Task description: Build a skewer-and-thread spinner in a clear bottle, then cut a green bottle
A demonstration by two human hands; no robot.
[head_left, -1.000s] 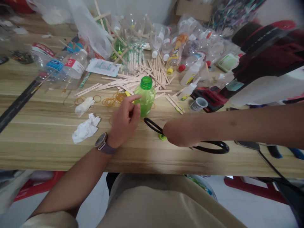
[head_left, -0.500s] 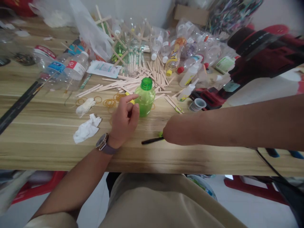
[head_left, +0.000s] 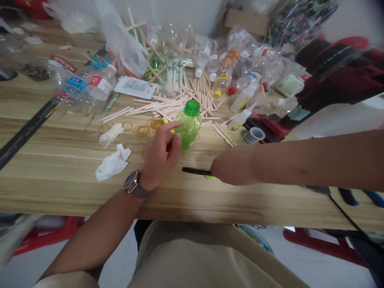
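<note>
My left hand [head_left: 160,154], a watch on its wrist, rests on the wooden table [head_left: 60,160]. Its index fingertip and thumb press the side of a cut green plastic bottle top [head_left: 188,125], and the other fingers are curled. My right hand [head_left: 232,170] is closed around black scissors [head_left: 193,171], whose closed tip sticks out to the left, low over the table. A small green cap [head_left: 209,175] peeks out just under that hand. The right hand's fingers are hidden behind its back.
Wooden craft sticks [head_left: 168,105] and rubber bands [head_left: 144,129] lie behind the bottle. Crumpled tissues [head_left: 112,164] sit to the left, clear plastic bottles [head_left: 90,86] at far left, glue bottles [head_left: 243,116] and a red power tool [head_left: 270,124] to the right. A black cable [head_left: 342,208] runs off the right edge.
The scissors lay open on the table a second ago, handle loop showing at right. Now my right hand grips them closed, with only the tip visible. My left hand stays at the bottle.
</note>
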